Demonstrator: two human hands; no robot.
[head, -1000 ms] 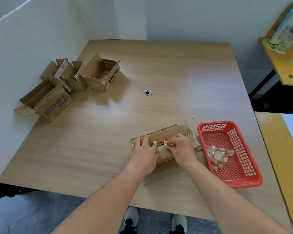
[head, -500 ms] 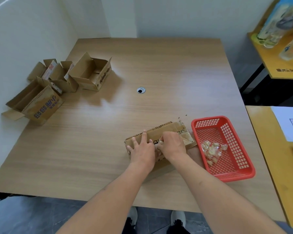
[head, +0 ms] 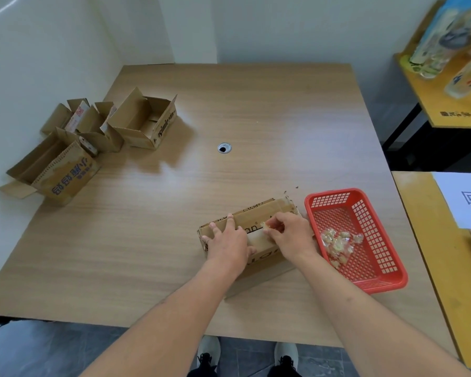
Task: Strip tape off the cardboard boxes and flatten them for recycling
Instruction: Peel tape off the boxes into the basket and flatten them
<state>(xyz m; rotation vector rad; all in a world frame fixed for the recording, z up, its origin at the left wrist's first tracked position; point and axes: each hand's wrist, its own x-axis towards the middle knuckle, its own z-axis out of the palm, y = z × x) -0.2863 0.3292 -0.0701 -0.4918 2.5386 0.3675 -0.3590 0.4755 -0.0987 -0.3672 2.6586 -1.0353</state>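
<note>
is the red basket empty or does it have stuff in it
Not empty: the red basket holds a small heap of crumpled clear tape scraps on its floor.

Left hand (head: 230, 242) flat, fingers spread, right hand (head: 290, 234) fingers pinching

The counter (head: 256, 110) is pale wood with a fine straight grain, and the closed box (head: 261, 213) on it is plain brown cardboard with dark lettering and a glossy strip of clear tape (head: 256, 236). The basket (head: 386, 278) is bright red with a square lattice and holds crumpled clear-yellowish tape scraps (head: 337, 242). The nearest open box (head: 65, 178) is brown with blue characters, while the side table (head: 446, 262) is yellow-orange.
</note>
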